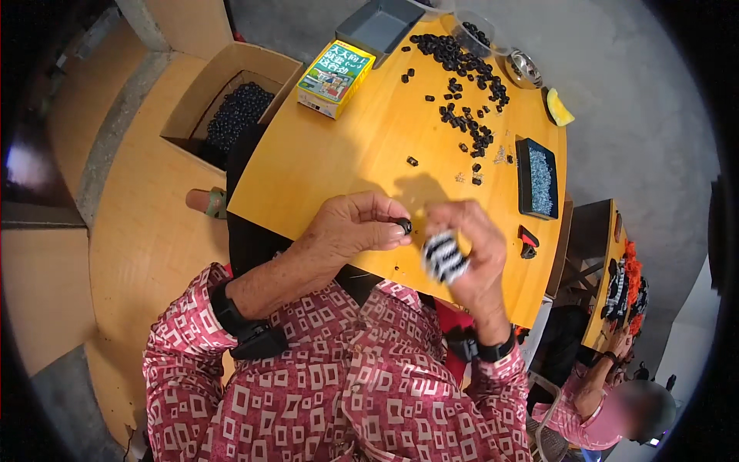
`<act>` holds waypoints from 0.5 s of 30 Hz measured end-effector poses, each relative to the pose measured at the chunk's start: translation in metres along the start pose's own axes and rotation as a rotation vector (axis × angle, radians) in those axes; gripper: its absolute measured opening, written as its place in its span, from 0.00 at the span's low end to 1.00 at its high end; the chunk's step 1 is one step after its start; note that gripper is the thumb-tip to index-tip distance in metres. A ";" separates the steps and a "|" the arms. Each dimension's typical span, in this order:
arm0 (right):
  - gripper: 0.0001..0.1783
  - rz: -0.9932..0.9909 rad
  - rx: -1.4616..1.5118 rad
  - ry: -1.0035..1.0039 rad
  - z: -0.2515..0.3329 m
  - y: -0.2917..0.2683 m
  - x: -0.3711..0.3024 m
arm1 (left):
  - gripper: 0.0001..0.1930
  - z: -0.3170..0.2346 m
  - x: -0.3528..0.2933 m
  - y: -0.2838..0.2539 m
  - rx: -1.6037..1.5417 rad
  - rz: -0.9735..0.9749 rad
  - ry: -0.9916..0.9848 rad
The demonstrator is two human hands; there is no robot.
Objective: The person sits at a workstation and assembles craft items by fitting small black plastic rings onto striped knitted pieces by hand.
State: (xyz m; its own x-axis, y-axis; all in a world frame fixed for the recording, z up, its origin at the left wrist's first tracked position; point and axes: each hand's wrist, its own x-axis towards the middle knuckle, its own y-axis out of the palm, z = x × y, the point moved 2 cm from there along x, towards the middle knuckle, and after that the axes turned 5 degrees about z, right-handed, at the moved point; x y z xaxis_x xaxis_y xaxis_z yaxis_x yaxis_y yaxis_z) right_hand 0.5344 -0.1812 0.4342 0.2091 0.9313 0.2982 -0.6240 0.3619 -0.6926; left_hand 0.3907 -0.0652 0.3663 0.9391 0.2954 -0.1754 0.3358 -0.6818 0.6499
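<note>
Between the thumb and fingertips of my left hand point(358, 223) is a small round black plastic part point(403, 225). Close to its right, my right hand point(477, 250) is closed around a black-and-white striped handle point(444, 258). That hand is smeared by motion, and any tip on the handle cannot be made out. Both hands are above the near edge of the yellow wooden table point(308, 177). Just beyond them lies a single small black part point(412, 161). Several more black parts point(462, 119) are scattered farther back.
A black tray point(526, 202) of small metal pieces sits at the right, near a red-and-black object point(527, 240). Farther back are a yellow box point(336, 79), a grey bin point(379, 27) and a metal bowl point(523, 69). A cardboard carton point(181, 115) holds black parts. Another person point(593, 408) works lower right.
</note>
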 end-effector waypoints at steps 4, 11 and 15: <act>0.16 0.076 -0.165 0.073 -0.030 -0.008 0.040 | 0.11 -0.009 0.003 0.000 0.001 -0.042 -0.021; 0.17 0.247 -0.469 -0.088 -0.057 0.010 0.071 | 0.11 -0.012 0.005 -0.002 0.054 -0.063 -0.069; 0.13 0.254 -0.432 -0.040 -0.047 0.011 0.074 | 0.09 -0.016 0.002 -0.002 -0.075 -0.103 -0.037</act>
State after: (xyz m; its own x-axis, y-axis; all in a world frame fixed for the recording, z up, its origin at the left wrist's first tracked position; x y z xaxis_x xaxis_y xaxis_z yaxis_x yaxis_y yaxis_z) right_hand 0.5781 -0.1061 0.4175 0.0563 0.9930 0.1040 -0.2809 0.1157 -0.9527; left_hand 0.3908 -0.0527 0.3770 0.9026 0.3353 -0.2700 0.4253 -0.5972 0.6800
